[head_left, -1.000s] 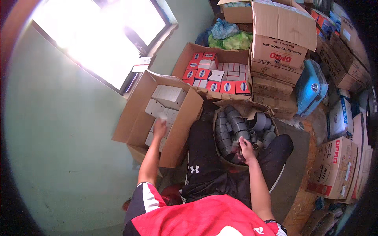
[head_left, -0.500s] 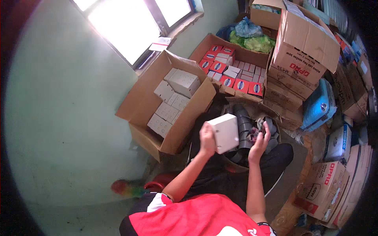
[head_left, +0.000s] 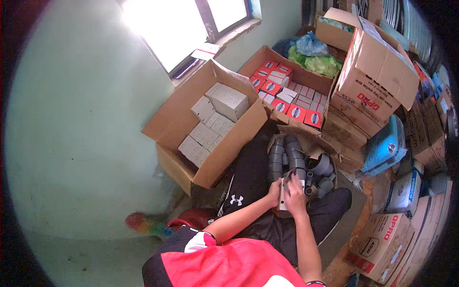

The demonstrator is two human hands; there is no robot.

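A white plastic junction box (head_left: pixel 282 205) is tilted up on its edge above my lap, largely covered by my hands. My left hand (head_left: pixel 274 192) grips its left side. Over the box, my right hand (head_left: pixel 295 195) is closed on a small crumpled cloth (head_left: pixel 289 175), dark and mostly hidden by the fingers. Just beyond both hands, grey plastic pipe fittings (head_left: pixel 293 155) lie stacked in rows in an open carton (head_left: pixel 313 133).
Ahead to the left, an open cardboard box (head_left: pixel 165 117) holds several white junction boxes (head_left: pixel 203 134). Behind, another carton (head_left: pixel 330 88) contains red-and-white small boxes (head_left: pixel 296 113). Stacked cartons (head_left: pixel 370 93), a blue case (head_left: pixel 385 143) and more cartons (head_left: pixel 377 244) line the right.
The junction box has come down toward my lap and turned to a narrower view. My right hand, formerly apart on the right with the cloth, has moved left onto the box.
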